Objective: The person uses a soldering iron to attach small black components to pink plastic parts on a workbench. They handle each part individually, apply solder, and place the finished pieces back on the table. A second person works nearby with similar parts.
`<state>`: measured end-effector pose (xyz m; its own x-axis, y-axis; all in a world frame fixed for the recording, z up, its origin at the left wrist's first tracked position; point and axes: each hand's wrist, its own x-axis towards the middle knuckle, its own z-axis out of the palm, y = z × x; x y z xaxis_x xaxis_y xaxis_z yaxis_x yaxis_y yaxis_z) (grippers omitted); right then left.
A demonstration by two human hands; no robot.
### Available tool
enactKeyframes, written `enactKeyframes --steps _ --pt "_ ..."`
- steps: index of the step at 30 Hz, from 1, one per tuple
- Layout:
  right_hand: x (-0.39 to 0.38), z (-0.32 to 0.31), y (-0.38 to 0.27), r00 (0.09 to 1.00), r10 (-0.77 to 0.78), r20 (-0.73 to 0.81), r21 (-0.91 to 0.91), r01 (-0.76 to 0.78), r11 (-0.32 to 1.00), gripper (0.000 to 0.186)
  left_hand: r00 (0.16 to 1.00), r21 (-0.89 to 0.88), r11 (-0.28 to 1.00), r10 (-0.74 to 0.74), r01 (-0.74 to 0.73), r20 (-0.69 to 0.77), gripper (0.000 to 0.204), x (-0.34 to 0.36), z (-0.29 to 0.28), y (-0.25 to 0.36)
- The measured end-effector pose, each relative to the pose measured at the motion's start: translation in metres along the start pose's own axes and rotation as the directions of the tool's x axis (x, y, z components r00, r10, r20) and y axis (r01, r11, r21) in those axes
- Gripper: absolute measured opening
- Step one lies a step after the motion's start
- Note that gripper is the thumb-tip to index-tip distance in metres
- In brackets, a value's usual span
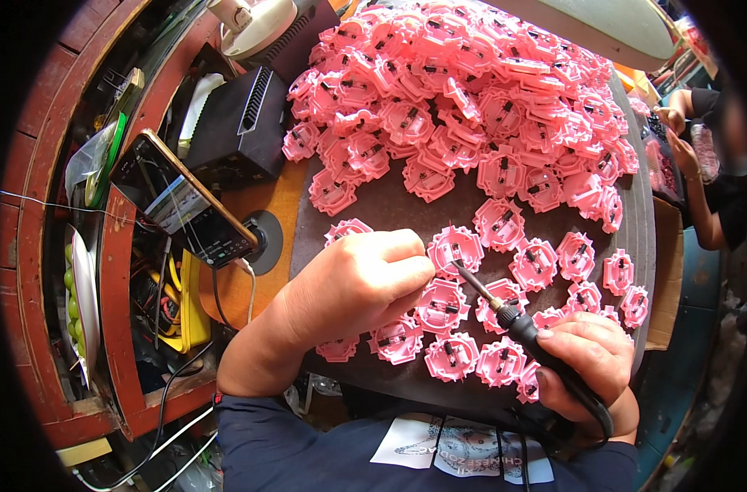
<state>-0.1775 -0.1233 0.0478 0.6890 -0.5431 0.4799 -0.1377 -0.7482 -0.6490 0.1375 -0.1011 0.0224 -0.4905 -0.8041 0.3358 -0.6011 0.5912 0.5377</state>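
My right hand (593, 354) grips the black handle of a soldering iron (519, 326). Its metal tip reaches up and left to a pink plastic housing (463, 244) with a small dark part in it; whether it touches cannot be told. Just left of that housing, my left hand (361, 271) is closed in a pinch, and what its fingertips hold is too small to make out. Around both hands, several similar pink housings lie spread on a dark mat (406, 215). Behind them rises a large heap of pink housings (472, 90).
Left of the mat are a phone (185, 201) on a stand, a black box (238, 123) and a yellow tray (191, 307) with cables. A pale lamp head (591, 29) hangs over the heap. At far right another person's hands (677, 135) work.
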Motion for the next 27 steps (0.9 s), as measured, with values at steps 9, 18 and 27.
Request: enactKeyframes --steps 9,18,27 --pt "0.0008 0.0028 0.0001 1.000 0.022 0.007 0.038 -0.022 0.999 0.038 1.000 0.037 0.999 -0.003 0.004 -0.025 0.018 0.0013 0.0017 -0.0003" --pt "0.0007 0.0024 -0.0011 1.000 0.029 0.013 0.029 -0.029 0.999 0.038 1.000 0.037 0.999 -0.003 0.004 -0.026 0.017 0.0017 0.0031 -0.0023" --pt "-0.0015 0.0036 0.0010 1.000 0.024 0.012 0.037 -0.024 0.999 0.038 1.000 0.044 0.999 -0.017 0.017 -0.007 0.017 0.0016 0.0035 -0.0032"
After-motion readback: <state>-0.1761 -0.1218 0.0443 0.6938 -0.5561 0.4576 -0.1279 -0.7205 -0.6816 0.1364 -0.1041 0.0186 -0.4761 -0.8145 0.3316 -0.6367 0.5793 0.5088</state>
